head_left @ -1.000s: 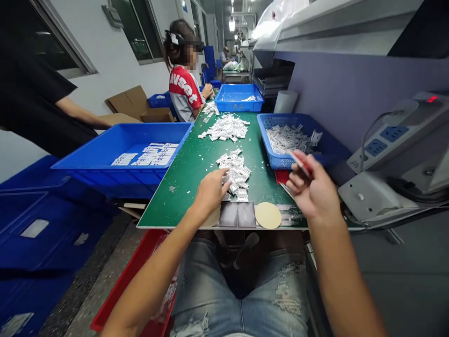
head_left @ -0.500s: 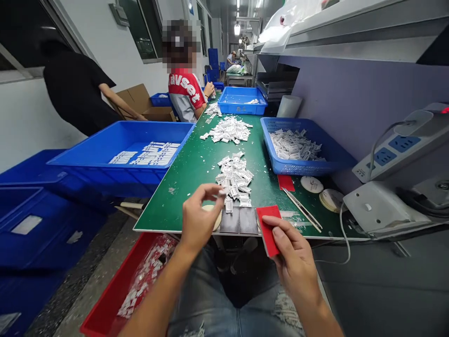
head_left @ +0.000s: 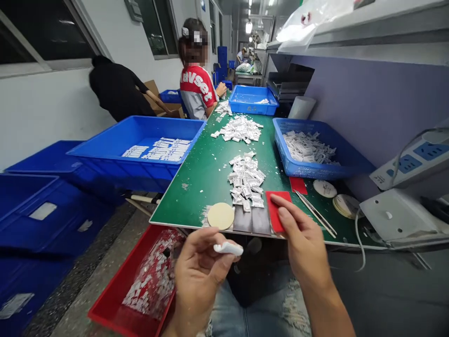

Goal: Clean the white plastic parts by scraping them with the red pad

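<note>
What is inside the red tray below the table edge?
The red tray holds many small white packets, apparently in clear plastic. The left hand hides its right side, so that part cannot be seen.

The print on the white packets (head_left: 245, 180) (too small) is unreadable.

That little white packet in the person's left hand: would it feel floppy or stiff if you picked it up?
Probably floppy and very light: the small white packet seems to curve where the left hand pinches it. It looks thin, so it may slip easily. The loose pile of packets suggests they would slide rather than stay put if pushed.
</note>
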Demonstrator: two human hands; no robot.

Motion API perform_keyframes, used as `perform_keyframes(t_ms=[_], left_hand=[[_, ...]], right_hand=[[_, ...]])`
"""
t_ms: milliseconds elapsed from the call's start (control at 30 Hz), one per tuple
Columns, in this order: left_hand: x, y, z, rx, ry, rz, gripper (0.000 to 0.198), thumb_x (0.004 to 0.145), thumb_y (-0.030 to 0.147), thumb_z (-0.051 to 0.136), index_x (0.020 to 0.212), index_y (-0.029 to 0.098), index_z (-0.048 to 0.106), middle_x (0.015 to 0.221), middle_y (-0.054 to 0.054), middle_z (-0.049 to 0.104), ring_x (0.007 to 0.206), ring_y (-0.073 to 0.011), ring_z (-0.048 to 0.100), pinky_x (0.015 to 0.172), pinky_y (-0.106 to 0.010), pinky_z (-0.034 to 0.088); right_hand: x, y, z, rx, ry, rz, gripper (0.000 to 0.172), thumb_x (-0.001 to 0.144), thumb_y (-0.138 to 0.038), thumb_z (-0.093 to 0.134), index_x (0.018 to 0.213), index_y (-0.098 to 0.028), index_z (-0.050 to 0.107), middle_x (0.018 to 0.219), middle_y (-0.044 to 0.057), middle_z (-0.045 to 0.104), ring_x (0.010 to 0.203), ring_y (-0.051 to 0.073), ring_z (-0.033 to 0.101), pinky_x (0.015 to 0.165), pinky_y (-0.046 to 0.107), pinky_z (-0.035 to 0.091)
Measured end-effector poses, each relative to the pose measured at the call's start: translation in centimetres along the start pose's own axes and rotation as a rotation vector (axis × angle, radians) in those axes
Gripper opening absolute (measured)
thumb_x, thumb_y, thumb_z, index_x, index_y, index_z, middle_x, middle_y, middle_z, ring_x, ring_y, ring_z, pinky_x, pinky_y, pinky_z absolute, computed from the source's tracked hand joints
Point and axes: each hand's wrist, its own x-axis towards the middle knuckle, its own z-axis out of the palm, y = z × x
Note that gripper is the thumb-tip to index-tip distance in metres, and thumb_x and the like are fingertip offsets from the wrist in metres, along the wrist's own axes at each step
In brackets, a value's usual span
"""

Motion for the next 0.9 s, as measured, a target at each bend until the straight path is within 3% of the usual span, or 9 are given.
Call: perform_keyframes(t_ms=[67, 167, 300, 433, 567, 633, 733, 767, 900], left_hand=[[-0.1, 0.0, -0.1, -0.02, -0.043, -0.015, 0.015, 0.087, 0.016, 0.083, 0.093, 0.025, 0.073, 0.083, 0.002, 0.078, 0.087, -0.0202, 0.082, 0.081, -0.031, 0.067], [-0.7, -0.3, -0.6, 0.079, -0.034, 0.304, 0.03, 0.081, 0.01, 0.086, 0.099, 0.029, 0.073, 0.085, 0.001, 0.082, 0.095, -0.0219, 0.081, 0.089, -0.035, 0.066], [-2.1, -0.2, -1.6, 0.163, 0.052, 0.511, 0.073, 0.076, -0.005, 0.082, 0.129, 0.041, 0.062, 0.101, 0.002, 0.087, 0.086, -0.0242, 0.083, 0.084, -0.047, 0.069], [-3.1, 0.7, -2.3, 0.219, 0.029, 0.562, 0.068, 0.069, -0.003, 0.088, 0.115, 0.039, 0.061, 0.108, 0.004, 0.086, 0.085, -0.0251, 0.084, 0.086, -0.048, 0.07], [-3.7, 1.4, -2.4, 0.196, 0.125, 0.555, 0.072, 0.058, -0.005, 0.094, 0.105, 0.034, 0.057, 0.095, 0.006, 0.086, 0.074, -0.0269, 0.083, 0.079, -0.051, 0.072], [-4.0, 1.8, -2.3, 0.152, 0.123, 0.502, 0.066, 0.061, 0.002, 0.096, 0.103, 0.033, 0.056, 0.093, 0.005, 0.086, 0.076, -0.028, 0.083, 0.076, -0.05, 0.071], [-4.5, 2.7, -2.0, 0.135, 0.12, 0.438, 0.061, 0.068, 0.004, 0.094, 0.104, 0.033, 0.055, 0.093, 0.005, 0.087, 0.082, -0.0266, 0.084, 0.079, -0.047, 0.07], [-4.7, 3.1, -1.8, 0.137, 0.117, 0.453, 0.06, 0.069, 0.002, 0.092, 0.105, 0.033, 0.055, 0.093, 0.005, 0.087, 0.083, -0.0255, 0.084, 0.081, -0.045, 0.069], [-5.6, 4.4, -0.9, 0.087, 0.113, 0.55, 0.059, 0.073, 0.005, 0.092, 0.11, 0.033, 0.056, 0.091, 0.006, 0.086, 0.082, -0.0212, 0.082, 0.083, -0.041, 0.068]], right_hand=[[-1.3, -0.6, -0.1, 0.06, -0.03, -0.107, 0.022, 0.102, -0.035, 0.069, 0.116, -0.031, 0.086, 0.102, 0.007, 0.088, 0.082, 0.023, 0.084, 0.063, 0.026, 0.065], [-3.1, -2.6, 0.1, 0.025, -0.346, -0.272, 0.025, 0.097, -0.034, 0.073, 0.12, -0.035, 0.084, 0.079, 0.004, 0.085, 0.058, 0.02, 0.077, 0.052, 0.025, 0.062], [-3.3, -5.6, 2.1, -0.237, -0.403, -0.373, 0.043, 0.086, -0.045, 0.085, 0.127, -0.031, 0.082, 0.091, 0.008, 0.086, 0.084, 0.029, 0.081, 0.071, 0.034, 0.067], [-3.3, -6.9, 4.1, -0.244, -0.423, -0.398, 0.052, 0.087, -0.06, 0.08, 0.127, -0.026, 0.082, 0.095, 0.009, 0.086, 0.096, 0.029, 0.081, 0.076, 0.032, 0.065], [-4.7, -7.1, 3.3, -0.199, -0.498, -0.368, 0.054, 0.091, -0.063, 0.076, 0.126, -0.021, 0.082, 0.09, 0.007, 0.086, 0.087, 0.024, 0.082, 0.072, 0.025, 0.063], [-5.1, -7.3, 2.2, -0.131, -0.671, -0.38, 0.044, 0.096, -0.056, 0.073, 0.121, -0.021, 0.083, 0.081, 0.003, 0.085, 0.075, 0.018, 0.081, 0.067, 0.019, 0.06], [-5.3, -7.9, 0.9, 0.053, -1.066, -0.459, 0.033, 0.108, -0.04, 0.06, 0.111, -0.019, 0.085, 0.074, -0.001, 0.084, 0.06, 0.008, 0.077, 0.059, 0.009, 0.054], [-5.3, -8.2, 0.6, 0.109, -1.081, -0.452, 0.036, 0.111, -0.039, 0.055, 0.112, -0.018, 0.084, 0.078, 0.0, 0.085, 0.061, 0.008, 0.077, 0.059, 0.008, 0.053], [-6.0, -9.5, 0.4, 0.122, -0.886, -0.376, 0.036, 0.11, -0.042, 0.057, 0.123, -0.018, 0.082, 0.088, 0.003, 0.087, 0.064, 0.011, 0.079, 0.06, 0.013, 0.058]])
